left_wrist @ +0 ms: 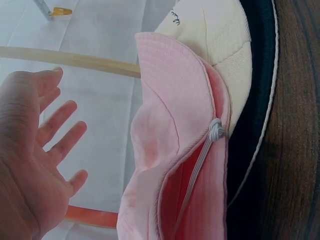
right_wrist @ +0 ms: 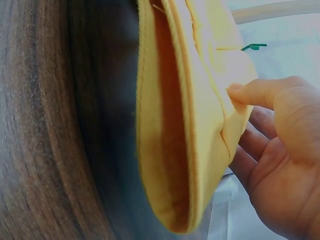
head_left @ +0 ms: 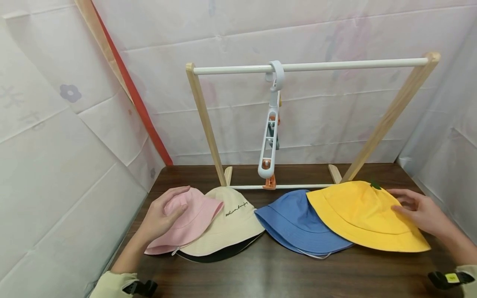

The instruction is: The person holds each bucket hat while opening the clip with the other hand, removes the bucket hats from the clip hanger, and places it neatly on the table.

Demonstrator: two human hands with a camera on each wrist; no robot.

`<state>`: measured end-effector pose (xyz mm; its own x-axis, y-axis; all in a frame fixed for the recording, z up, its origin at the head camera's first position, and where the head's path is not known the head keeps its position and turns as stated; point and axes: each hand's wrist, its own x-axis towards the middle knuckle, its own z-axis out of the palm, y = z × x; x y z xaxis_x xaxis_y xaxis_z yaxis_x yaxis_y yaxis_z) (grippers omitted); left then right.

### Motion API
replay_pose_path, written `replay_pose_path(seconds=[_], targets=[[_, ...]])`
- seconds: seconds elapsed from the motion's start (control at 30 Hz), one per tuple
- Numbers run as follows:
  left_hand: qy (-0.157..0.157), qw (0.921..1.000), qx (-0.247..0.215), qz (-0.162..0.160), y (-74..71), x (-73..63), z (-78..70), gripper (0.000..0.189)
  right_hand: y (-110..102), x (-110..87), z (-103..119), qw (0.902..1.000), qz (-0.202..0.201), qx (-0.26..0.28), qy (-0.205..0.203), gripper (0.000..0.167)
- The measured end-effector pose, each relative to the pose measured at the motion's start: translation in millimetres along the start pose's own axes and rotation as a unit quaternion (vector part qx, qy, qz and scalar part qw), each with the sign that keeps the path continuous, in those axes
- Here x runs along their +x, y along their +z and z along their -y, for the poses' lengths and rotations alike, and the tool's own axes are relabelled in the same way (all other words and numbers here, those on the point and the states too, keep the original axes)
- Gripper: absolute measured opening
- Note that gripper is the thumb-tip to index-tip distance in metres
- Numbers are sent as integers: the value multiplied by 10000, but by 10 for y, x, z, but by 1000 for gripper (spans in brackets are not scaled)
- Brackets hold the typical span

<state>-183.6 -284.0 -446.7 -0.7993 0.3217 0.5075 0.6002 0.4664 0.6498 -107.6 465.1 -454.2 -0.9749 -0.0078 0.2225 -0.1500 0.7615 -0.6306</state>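
Note:
A pink bucket hat (head_left: 193, 215) with a white cord lies over the left side of a cream bucket hat (head_left: 231, 223) with dark script. My left hand (head_left: 164, 215) hovers by the pink hat's crown, fingers spread and apart from the fabric in the left wrist view. A yellow bucket hat (head_left: 367, 211) with a green leaf tab overlaps a blue bucket hat (head_left: 298, 223). On the yellow hat's right side, my right hand (right_wrist: 285, 150) holds the crown, thumb in front. Its fingertips are hidden behind the fabric.
Behind the hats stands a wooden-legged rack with a white top rod (head_left: 346, 65). A white hanger (head_left: 269, 145) with orange and grey clips hangs from it, seen nearly end-on. A black brim (head_left: 223, 253) shows beneath the cream hat. Everything stands on a dark wooden table (head_left: 261, 273).

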Motion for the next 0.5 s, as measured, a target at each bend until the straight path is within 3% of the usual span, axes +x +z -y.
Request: replay_pose_path(seconds=[0.5], targets=[[-205, 9997, -103, 58, 22, -7, 18, 48, -47, -32, -32, 9998, -31, -43, 194, 32]])
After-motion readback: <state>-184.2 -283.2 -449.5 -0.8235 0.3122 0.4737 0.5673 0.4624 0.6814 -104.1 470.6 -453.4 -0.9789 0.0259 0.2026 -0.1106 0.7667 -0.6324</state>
